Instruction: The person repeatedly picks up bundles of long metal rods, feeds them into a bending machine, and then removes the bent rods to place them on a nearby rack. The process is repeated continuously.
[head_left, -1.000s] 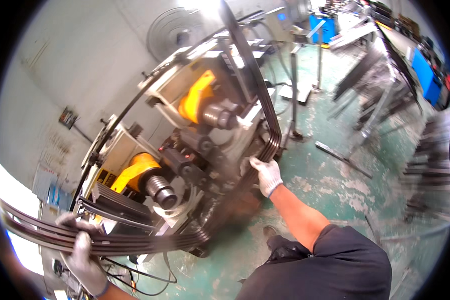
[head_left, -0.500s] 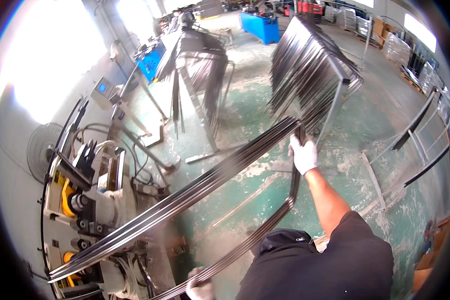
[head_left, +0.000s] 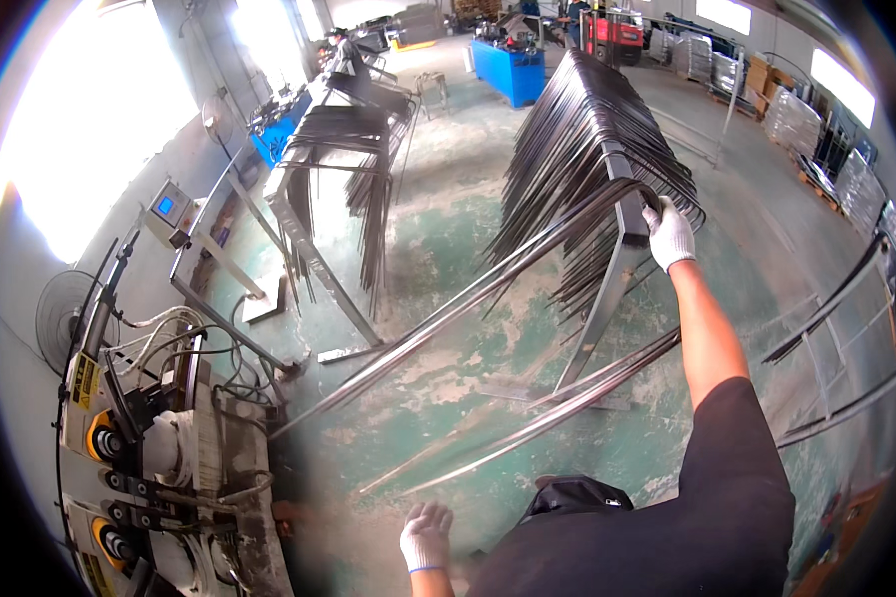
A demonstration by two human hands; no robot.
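My right hand (head_left: 672, 234), in a white glove, grips a bundle of long, thin bent metal bars (head_left: 468, 297) near its bend. That bend lies at the near end of a metal rack (head_left: 631, 227), over its beam. One set of bar ends slants down to the left; the other hangs toward the lower middle, partly behind my right forearm. Many similar dark bent bars (head_left: 577, 129) hang over the same rack farther back. Low in the view, my gloved left hand (head_left: 426, 537) is empty, fingers loosely apart, away from the bars.
A machine with yellow-ringed rollers and hoses (head_left: 159, 448) stands at the left. A second rack (head_left: 319, 259) carries more bent bars. Blue workbenches (head_left: 508, 72) are farther back. At the right are a metal frame (head_left: 834, 338) and wrapped stacks (head_left: 792, 121).
My right hand has carried the bundle forward and right, onto the rack's near end. My left hand has let go of the bars. The view has moved away from the machine.
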